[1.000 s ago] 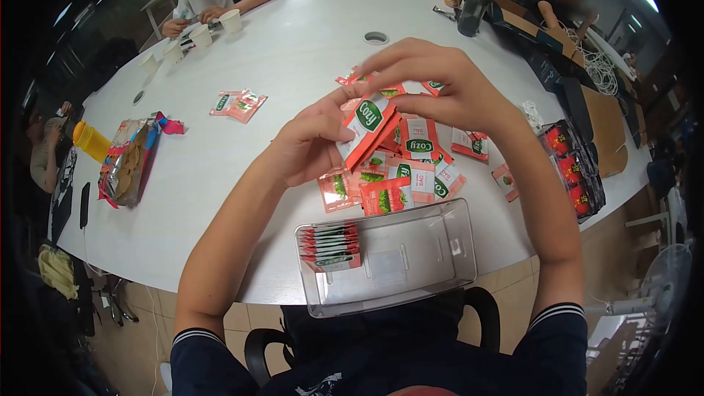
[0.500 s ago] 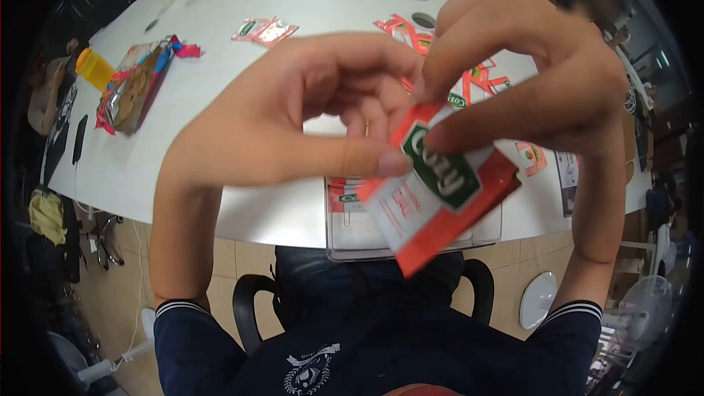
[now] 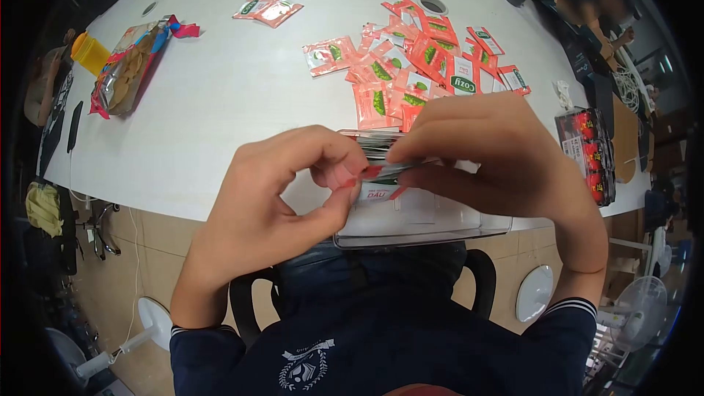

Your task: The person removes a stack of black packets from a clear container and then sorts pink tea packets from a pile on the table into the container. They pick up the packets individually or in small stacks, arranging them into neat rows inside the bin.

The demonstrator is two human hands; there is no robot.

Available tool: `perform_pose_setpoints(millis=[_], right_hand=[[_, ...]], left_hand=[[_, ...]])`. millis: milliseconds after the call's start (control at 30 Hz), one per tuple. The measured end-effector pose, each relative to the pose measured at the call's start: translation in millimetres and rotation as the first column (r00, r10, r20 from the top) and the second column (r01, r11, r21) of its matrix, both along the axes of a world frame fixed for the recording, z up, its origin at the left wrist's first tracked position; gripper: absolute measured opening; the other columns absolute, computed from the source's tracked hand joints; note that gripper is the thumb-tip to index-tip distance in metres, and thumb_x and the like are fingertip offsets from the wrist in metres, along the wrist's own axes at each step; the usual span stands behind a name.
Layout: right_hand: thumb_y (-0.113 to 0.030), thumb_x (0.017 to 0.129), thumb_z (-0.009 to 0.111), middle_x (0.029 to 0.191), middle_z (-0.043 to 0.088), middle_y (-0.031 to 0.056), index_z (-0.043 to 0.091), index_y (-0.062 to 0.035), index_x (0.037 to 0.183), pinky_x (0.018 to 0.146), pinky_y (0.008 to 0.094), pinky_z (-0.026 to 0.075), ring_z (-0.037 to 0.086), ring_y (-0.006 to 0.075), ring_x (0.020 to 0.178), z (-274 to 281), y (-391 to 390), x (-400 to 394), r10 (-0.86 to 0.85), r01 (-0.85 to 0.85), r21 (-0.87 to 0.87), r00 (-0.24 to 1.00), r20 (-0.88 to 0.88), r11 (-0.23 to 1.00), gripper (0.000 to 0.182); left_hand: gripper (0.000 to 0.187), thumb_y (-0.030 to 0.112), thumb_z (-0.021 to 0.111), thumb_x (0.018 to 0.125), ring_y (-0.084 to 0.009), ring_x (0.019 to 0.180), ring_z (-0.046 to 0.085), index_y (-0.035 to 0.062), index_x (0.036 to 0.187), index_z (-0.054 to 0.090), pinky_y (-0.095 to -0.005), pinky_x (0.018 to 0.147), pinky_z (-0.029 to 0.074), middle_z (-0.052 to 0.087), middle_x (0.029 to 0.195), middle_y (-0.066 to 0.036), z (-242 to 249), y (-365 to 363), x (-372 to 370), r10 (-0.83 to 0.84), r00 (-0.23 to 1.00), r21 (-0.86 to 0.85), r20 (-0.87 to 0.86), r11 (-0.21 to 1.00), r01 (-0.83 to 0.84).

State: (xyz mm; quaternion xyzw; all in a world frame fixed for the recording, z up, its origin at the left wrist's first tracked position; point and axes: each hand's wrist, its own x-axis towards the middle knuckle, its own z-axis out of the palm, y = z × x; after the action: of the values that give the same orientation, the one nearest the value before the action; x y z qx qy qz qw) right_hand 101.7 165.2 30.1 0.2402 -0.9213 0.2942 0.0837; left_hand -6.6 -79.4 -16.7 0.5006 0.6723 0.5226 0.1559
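Observation:
A red-and-white Cozy tea sachet (image 3: 377,193) is held low over a clear plastic box (image 3: 425,235) at the table's near edge. My left hand (image 3: 282,194) pinches its left end between thumb and fingers. From the other side, the fingers of my right hand (image 3: 491,154) close on its upper right part, hiding much of it. Inside the box, a row of upright sachets (image 3: 374,144) shows just behind my fingertips. Beyond my hands lies a loose pile of the same sachets (image 3: 411,66).
Two sachets (image 3: 268,9) lie apart at the back. On the left are an open snack bag (image 3: 132,73), a yellow cup (image 3: 89,53) and a black phone-like object (image 3: 75,126). A pack of red-and-black items (image 3: 589,154) sits at the right edge. Another person is at the far right.
Both hands have come down from in front of the camera, bringing the sachet to the box. The sachet has tipped, and its Cozy label no longer faces me. The pile now shows fully.

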Motion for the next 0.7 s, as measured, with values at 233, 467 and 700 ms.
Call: perform_pose_setpoints(millis=[233,467,700], right_hand=[[-0.006,0.081,0.072,0.075,0.063,0.0067,0.062,-0.0057,0.078,0.057,0.0412,0.053,0.067,0.0291,0.067,-11,-4,19,-0.076,0.097,0.294,0.994,-0.084,0.951,0.011],[-0.011,0.076,0.069,0.071,0.057,0.0054,0.058,-0.0074,0.073,0.052,0.0378,0.05,0.065,0.0226,0.063,-41,-23,22,-0.063,0.144,0.302,0.962,-0.265,0.942,0.013],[-0.014,0.076,0.072,0.071,0.055,0.0056,0.058,-0.0059,0.075,0.051,0.0326,0.048,0.061,0.02,0.062,-51,-41,24,-0.019,0.132,0.348,0.951,-0.309,0.928,0.016]], left_hand=[[0.056,0.009,0.09,0.071,-0.0294,0.111,0.063,0.0002,0.12,0.067,-0.0404,0.1,0.048,0.069,0.117,-0.013,10,0,0,-0.016,0.937,-0.068,-0.349,0.998,-0.008],[0.086,0.011,0.091,0.067,-0.0403,0.13,0.054,0.0005,0.144,0.053,-0.0464,0.11,0.045,0.058,0.138,-0.02,17,9,15,-0.023,0.891,-0.169,-0.454,0.984,-0.061],[0.098,0.003,0.087,0.064,-0.042,0.127,0.054,-0.0013,0.151,0.042,-0.0478,0.106,0.047,0.056,0.138,-0.021,11,22,24,-0.098,0.831,-0.328,-0.548,0.939,-0.106]])
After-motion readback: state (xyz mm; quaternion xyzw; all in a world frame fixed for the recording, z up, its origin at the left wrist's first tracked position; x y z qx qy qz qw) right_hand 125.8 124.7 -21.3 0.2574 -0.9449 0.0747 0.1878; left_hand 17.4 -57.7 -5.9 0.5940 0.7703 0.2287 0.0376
